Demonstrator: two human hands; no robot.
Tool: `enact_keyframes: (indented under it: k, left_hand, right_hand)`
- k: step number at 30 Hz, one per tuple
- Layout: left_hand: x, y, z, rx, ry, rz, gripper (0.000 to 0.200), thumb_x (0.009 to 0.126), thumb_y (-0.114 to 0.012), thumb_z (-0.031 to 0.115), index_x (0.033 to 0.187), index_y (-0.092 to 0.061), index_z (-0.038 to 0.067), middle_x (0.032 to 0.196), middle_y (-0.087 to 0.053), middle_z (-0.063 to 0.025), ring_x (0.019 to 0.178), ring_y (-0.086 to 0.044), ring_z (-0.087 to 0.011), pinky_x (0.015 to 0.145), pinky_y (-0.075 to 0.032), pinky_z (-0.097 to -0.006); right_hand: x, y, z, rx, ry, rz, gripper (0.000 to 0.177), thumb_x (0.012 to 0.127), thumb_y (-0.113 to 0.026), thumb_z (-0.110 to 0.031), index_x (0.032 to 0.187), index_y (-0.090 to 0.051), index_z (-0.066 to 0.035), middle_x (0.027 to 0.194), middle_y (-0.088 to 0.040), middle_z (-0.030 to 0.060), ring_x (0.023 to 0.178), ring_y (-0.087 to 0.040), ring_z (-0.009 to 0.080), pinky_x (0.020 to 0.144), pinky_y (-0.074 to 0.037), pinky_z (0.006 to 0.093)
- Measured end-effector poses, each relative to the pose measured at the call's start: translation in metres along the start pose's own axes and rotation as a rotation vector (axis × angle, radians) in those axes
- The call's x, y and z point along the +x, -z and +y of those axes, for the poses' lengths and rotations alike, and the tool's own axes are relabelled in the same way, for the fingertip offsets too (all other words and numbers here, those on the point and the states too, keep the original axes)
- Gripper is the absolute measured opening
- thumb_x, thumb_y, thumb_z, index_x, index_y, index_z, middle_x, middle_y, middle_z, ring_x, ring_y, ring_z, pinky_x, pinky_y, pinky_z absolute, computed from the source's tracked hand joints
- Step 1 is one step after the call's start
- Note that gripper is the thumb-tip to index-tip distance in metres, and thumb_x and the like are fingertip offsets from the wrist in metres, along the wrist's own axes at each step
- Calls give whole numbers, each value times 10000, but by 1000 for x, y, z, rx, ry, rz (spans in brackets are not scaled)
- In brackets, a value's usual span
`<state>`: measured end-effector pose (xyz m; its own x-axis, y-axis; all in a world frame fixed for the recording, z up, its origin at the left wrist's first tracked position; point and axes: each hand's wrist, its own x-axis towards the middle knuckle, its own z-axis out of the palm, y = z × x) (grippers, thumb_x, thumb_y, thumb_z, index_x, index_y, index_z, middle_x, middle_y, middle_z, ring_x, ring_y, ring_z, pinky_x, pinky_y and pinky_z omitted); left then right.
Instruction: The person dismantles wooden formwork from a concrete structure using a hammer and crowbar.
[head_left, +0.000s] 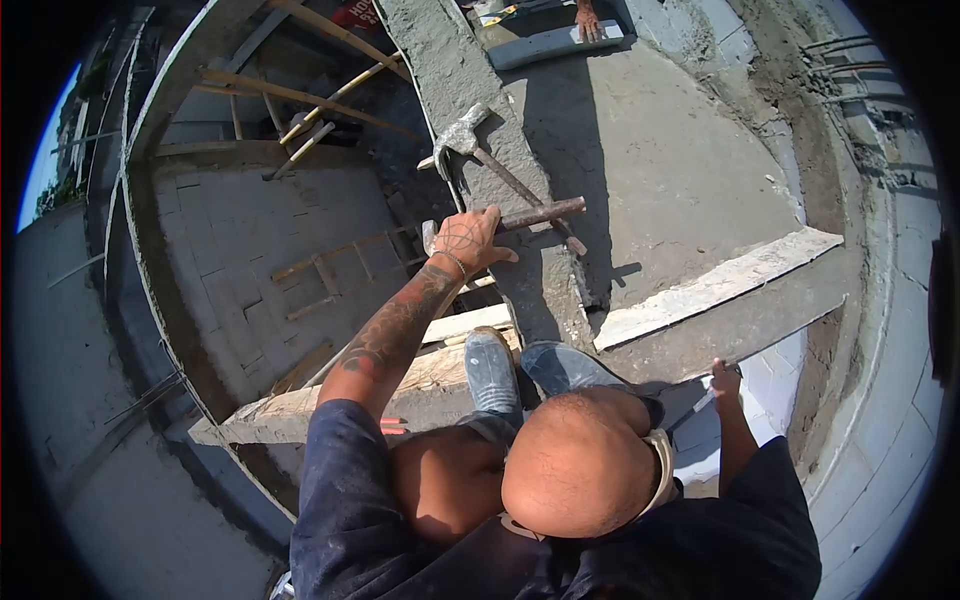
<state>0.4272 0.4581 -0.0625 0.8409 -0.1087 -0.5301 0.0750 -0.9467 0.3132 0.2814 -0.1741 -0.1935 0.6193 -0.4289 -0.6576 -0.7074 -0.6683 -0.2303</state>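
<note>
— See the left hand (468,240)? Its grip is closed round the rusty-handled tool (545,211), up near the metal head. The handle lies flat across the top of the concrete wall (450,70).

— Why hold it so short?

— For steadiness, I'd guess. The person is crouched right at the edge, shoes (490,368) by a timber plank (300,410), and there's an open drop with a ladder (340,265) below on that side.

— And the second hammer (462,135)?

— It's crusted with cement and lies loose on the same wall top. Its handle crosses the held one. It looks parked where it stays within reach and can't roll off.

— What about the right hand (727,380)?

— It's low on the other side, with its fingers together round a thin tool (700,403). Too little of the tool shows to tell what kind it is.

— That pale board (715,285)?

— It's laid flat along the edge of the grey slab (660,160). My guess is it serves as an edge or a place to kneel, since the surface looks freshly smoothed.

— Anyone else about?

— Another person's hand (588,20) is at the far end, resting on a flat grey float (555,45).
</note>
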Motion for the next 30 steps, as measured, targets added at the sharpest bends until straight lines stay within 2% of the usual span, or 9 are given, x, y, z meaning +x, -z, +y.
enact_keyframes:
  k: [3,5,6,8,10,17,21,23,30]
  left_hand:
    - [6,-19,2,3,-18,6,577,612,-734,489,860,-480,33,805,-578,-147,775,-598,-323,672,-460,-408]
    - [9,-24,-2,-4,6,-38,580,615,-734,475,871,-475,24,845,-564,-157,832,-579,-337,708,-451,-423]
    - [8,-28,-3,-25,-29,3,563,635,-722,463,872,-477,15,873,-553,-157,834,-570,-339,702,-449,-425]
    - [8,-27,2,-31,-4,-69,537,664,-705,435,892,-488,0,915,-534,-163,853,-558,-341,719,-445,-422]
    - [9,-33,0,-15,-46,-29,547,676,-697,441,921,-479,4,930,-522,-170,863,-548,-348,726,-445,-418]
    - [10,-35,0,14,-48,-27,521,697,-703,395,947,-443,19,956,-486,-184,904,-517,-366,744,-432,-429]
    - [13,-37,1,44,-5,-90,556,693,-704,416,958,-436,7,944,-476,-184,892,-505,-375,747,-414,-443]
    - [13,-42,-3,66,-42,-50,564,690,-704,425,950,-438,0,934,-474,-184,891,-500,-378,747,-411,-444]
    - [15,-47,-17,95,-124,84,602,670,-709,456,923,-440,-19,937,-489,-207,893,-498,-394,749,-401,-459]
  right_hand:
    - [-19,-4,-34,244,44,93,461,814,-560,-466,733,-521,-13,567,-533,106,402,-497,196,391,-385,334]
    - [4,-12,-5,-107,47,124,532,795,-566,-492,879,-564,33,733,-612,180,680,-603,314,625,-460,393]
    - [-10,-12,-19,13,48,147,576,780,-573,-509,972,-574,34,875,-620,212,856,-591,351,744,-445,400]
    - [-28,-6,-44,49,-232,78,609,758,-610,-498,1045,-562,37,999,-599,235,964,-575,347,790,-443,394]
    - [-17,-14,-32,25,-249,179,609,742,-648,-469,1053,-561,48,1015,-597,238,983,-578,330,817,-450,380]
    - [-31,-20,-72,26,-427,149,579,743,-667,-431,1060,-561,42,1072,-566,259,1006,-562,351,840,-445,377]
    - [-59,-19,-83,40,-88,409,543,760,-642,-422,1052,-566,29,1093,-551,260,1039,-526,376,869,-420,386]
    - [-63,-18,-84,163,-87,314,412,794,-626,-371,889,-562,24,808,-609,186,743,-562,300,709,-429,376]
    - [-56,-30,-78,98,-2,326,559,768,-599,-497,751,-530,57,731,-557,243,677,-528,356,664,-417,418]
